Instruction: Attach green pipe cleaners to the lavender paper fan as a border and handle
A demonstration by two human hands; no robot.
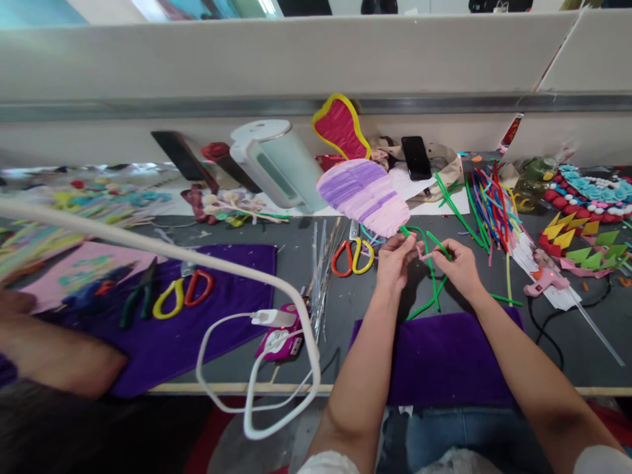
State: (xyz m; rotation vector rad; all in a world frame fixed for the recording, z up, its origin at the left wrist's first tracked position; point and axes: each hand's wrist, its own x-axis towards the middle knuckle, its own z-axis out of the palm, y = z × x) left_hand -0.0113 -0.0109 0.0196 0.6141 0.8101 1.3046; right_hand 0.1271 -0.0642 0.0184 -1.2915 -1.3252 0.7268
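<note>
My left hand is closed on the short green stem of a rounded craft piece, striped purple and pink and tilted up to the left. Close beside it, my right hand pinches a green pipe cleaner. A short pink strip spans the gap between the fingertips of both hands. Other green pipe cleaners lie crossed under the hands. Below my wrists is a folded purple cloth. Scissors with red and yellow handles lie left of my left hand.
A pale pitcher and phone stand behind. Coloured pipe cleaners and a pink glue gun lie right. A white cable-like arm crosses the left foreground; another person's forearm rests beyond it near pliers.
</note>
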